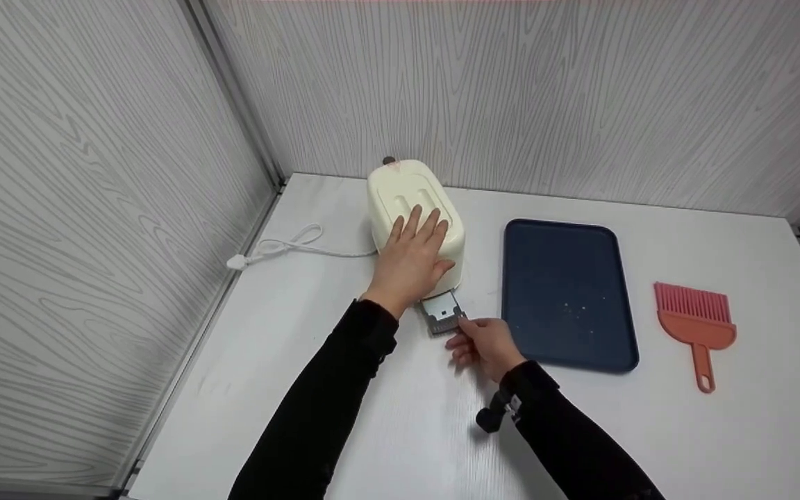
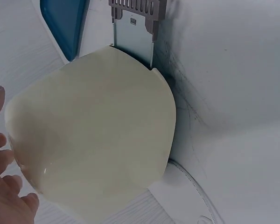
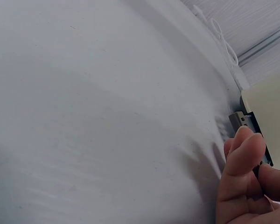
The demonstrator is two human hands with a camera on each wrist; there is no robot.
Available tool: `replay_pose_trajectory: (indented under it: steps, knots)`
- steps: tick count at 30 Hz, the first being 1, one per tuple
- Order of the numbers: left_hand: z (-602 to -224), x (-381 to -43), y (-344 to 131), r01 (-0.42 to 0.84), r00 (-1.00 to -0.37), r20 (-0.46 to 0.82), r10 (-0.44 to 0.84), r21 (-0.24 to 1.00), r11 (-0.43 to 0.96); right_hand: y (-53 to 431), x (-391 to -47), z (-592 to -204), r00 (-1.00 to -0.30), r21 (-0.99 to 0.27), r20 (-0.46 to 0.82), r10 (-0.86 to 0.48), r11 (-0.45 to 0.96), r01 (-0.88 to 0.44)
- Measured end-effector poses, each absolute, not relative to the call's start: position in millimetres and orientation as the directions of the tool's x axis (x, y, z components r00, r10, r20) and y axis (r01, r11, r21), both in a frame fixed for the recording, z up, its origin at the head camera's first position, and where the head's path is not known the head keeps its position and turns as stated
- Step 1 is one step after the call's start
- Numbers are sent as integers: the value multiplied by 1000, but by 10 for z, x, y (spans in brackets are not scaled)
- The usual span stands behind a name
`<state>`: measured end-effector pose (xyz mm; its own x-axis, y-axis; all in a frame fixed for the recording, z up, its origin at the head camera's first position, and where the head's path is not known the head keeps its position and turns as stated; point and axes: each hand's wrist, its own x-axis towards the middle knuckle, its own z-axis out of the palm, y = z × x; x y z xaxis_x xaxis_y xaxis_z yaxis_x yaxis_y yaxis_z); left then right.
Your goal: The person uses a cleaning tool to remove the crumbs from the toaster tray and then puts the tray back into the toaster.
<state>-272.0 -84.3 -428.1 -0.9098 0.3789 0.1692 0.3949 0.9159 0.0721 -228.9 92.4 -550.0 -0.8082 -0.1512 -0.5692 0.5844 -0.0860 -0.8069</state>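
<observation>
A cream toaster (image 1: pixel 410 184) with a covered top stands toward the back of the white table. My left hand (image 1: pixel 408 267) lies spread on that top, its fingers extended; the left wrist view shows its fingertips at the toaster's rounded edge. From the near end of the toaster a metal crumb tray (image 2: pixel 134 35) with a slotted grey end sticks partway out. My right hand (image 1: pixel 487 344) pinches the corner of this grey end between thumb and fingers. In the right wrist view the curled fingers (image 3: pixel 245 154) hide most of the crumb tray.
Right of the toaster lies a dark blue tray (image 1: pixel 560 278) with a few pale crumbs on it. An orange hand brush (image 1: pixel 697 323) is farther right. The white cord (image 1: pixel 303 243) and its plug lie to the left, near a side wall.
</observation>
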Motion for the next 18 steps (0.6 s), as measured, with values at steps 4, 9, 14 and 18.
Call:
replay_pose_trajectory:
  steps: [4,9,14,18]
  knots:
    - [-4305,-2739,-866,373,-920,152,360,64,926,901,-2309,-5503,-814,-810,-559,-156,-108,577]
    - [-4323,-2751,-878,361,-924,151,352,41,932,875,-2333,-5502,-820,-809,-553,-151,-138,571]
    - [-4352,-2766,-876,360,-921,171,351,22,933,847,-2361,-5514,-825,-805,-550,-126,-182,565]
    - [-4372,-2774,-868,358,-919,178,352,4,934,830,-2389,-5526,-820,-791,-563,-105,-219,571]
